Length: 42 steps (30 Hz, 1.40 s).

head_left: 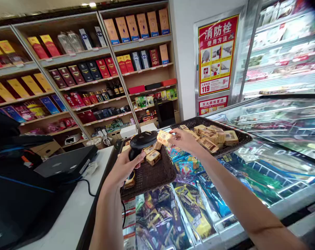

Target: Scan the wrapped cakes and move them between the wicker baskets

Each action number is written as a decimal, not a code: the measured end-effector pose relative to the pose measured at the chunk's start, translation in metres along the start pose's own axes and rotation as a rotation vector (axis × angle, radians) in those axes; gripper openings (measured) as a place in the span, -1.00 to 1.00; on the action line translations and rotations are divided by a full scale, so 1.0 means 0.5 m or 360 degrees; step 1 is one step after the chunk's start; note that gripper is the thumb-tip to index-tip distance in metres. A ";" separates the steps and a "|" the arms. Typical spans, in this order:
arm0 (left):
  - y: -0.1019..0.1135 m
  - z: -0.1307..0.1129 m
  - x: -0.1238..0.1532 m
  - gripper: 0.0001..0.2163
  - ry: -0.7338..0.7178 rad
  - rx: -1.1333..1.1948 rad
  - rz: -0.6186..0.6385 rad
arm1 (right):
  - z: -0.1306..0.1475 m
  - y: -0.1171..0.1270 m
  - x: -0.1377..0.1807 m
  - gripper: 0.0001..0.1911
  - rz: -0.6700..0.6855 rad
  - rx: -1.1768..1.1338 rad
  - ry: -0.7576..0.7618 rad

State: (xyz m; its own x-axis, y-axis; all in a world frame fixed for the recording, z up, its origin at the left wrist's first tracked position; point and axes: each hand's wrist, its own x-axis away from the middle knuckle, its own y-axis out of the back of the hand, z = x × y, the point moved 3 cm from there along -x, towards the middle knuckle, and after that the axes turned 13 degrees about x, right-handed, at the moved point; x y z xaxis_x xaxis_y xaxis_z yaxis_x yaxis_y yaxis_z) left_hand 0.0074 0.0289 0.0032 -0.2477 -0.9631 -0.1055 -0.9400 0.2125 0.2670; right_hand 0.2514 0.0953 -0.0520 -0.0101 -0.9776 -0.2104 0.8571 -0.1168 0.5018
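My left hand (126,166) is wrapped round the handle of a black barcode scanner (143,139), whose head points to the right. Pinched in my right hand (182,140) is a small packaged snack (163,138) with a barcode on its face, right in front of the scanner head. Beneath both hands lies a dark brown woven tray (149,175) with several similar snack packs (153,157) in it. Another woven tray (242,136), to the right, holds a pile of the same packs (209,144).
Both trays rest on a glass-topped freezer (194,211) full of bagged ice creams. At left, a white counter (66,211) carries black electronic equipment (66,163). Shelves of boxed bottles (81,74) line the back wall; a lit display case (285,52) stands at right.
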 end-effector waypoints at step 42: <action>0.114 0.042 -0.004 -0.55 -0.0008 -0.0087 -0.0276 | -0.066 0.044 -0.069 -0.63 -0.0686 0.1205 0.0253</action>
State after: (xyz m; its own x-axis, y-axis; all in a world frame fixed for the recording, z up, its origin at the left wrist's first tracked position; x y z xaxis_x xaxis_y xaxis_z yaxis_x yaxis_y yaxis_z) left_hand -0.0507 0.0465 -0.0015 -0.0846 -0.9836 -0.1592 -0.9545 0.0341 0.2963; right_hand 0.2876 0.1322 -0.0613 -0.1334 -0.7922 -0.5955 0.2234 -0.6094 0.7607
